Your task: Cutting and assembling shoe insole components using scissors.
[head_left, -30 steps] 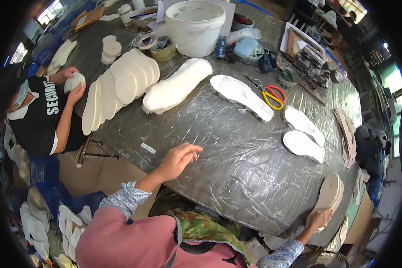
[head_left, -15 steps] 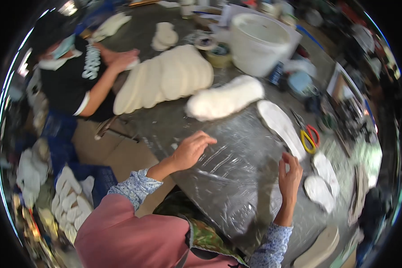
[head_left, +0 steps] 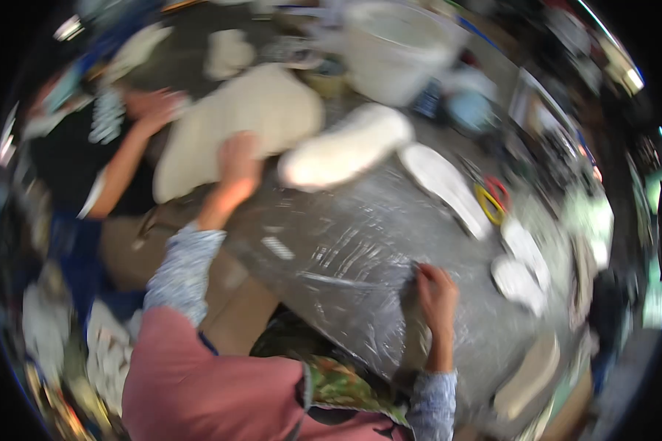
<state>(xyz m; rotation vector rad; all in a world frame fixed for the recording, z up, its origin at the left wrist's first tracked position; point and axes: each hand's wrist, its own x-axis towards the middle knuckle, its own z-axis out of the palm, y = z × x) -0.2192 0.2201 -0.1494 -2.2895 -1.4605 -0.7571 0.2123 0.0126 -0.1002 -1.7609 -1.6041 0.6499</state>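
Smeared by motion, my left hand reaches over the near edge of a fanned row of cream insoles; whether its fingers grip one is not clear. My right hand hovers over the plastic-covered table, its fingers curled together; anything in them is hidden. Between the two hands, farther off, lies a thick fluffy white insole-shaped pad or stack. To its right is a flat white insole.
Scissors with red and yellow handles and two smaller white pieces lie at the right. A white bucket stands at the back. Across the corner at left, a co-worker's hand touches the row's far end. A beige insole lies near right.
My left hand has moved from above the table, forward and left, onto the insole row. My right hand stays low over the plastic, its fingers more curled. The whole view has shifted.
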